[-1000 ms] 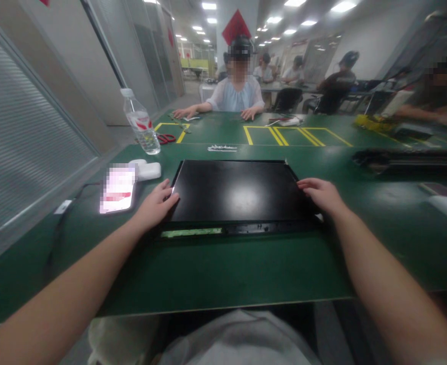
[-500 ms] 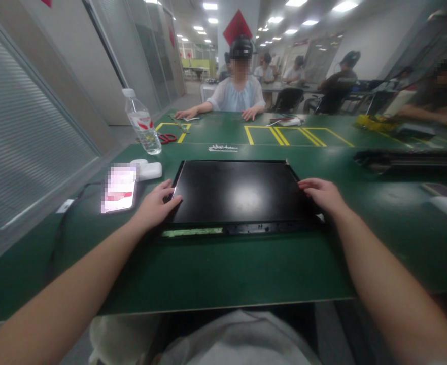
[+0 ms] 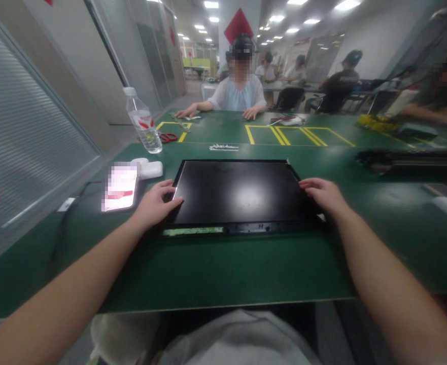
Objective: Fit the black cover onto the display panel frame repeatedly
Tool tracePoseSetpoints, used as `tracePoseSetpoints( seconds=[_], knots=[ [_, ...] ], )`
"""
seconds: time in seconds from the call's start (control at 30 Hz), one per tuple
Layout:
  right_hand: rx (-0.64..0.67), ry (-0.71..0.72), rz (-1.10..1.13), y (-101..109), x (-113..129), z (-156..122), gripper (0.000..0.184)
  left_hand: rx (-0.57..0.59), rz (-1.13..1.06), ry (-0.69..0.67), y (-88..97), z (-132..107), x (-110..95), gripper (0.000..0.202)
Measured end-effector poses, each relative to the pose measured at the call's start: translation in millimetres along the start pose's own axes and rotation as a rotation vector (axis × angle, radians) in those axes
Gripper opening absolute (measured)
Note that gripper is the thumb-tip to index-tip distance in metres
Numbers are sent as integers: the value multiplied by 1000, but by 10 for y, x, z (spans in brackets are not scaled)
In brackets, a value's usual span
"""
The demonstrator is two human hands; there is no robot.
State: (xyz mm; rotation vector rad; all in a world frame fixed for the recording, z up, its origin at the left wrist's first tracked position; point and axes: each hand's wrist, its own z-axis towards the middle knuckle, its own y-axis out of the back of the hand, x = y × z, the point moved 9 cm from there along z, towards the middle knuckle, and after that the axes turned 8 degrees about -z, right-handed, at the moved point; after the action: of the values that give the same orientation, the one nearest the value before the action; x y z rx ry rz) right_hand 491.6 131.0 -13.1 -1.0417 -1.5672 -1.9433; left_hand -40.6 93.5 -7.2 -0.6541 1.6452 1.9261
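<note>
A black LCD panel (image 3: 223,190) lies flat before me, its screen face up and glossy. Along its near edge runs a strip with a green circuit board (image 3: 193,231) on the left part. My left hand (image 3: 158,203) grips the panel's left edge, thumb on the face and fingers along the side. At the opposite edge, my right hand (image 3: 322,195) holds the side with bent fingers; its thumb is mostly hidden. A small pale piece (image 3: 321,217) shows below the right palm.
Left of the panel are a lit phone (image 3: 121,187), a white case (image 3: 150,169), a water bottle (image 3: 144,124) and red scissors (image 3: 168,137). White strips (image 3: 223,147) lie beyond it. Across the green table (image 3: 223,274) sits a person (image 3: 239,94). Dark long parts (image 3: 409,162) lie at right.
Both hands keep the same hold and the panel stays in place. Only the view has shifted very slightly.
</note>
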Motion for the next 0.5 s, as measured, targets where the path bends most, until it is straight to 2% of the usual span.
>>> tracePoseSetpoints(
  seconds=[0.5],
  knots=[
    [15,13,53,-1,-30,2,29,27,-26,-5,-2,-3,-7,54]
  ],
)
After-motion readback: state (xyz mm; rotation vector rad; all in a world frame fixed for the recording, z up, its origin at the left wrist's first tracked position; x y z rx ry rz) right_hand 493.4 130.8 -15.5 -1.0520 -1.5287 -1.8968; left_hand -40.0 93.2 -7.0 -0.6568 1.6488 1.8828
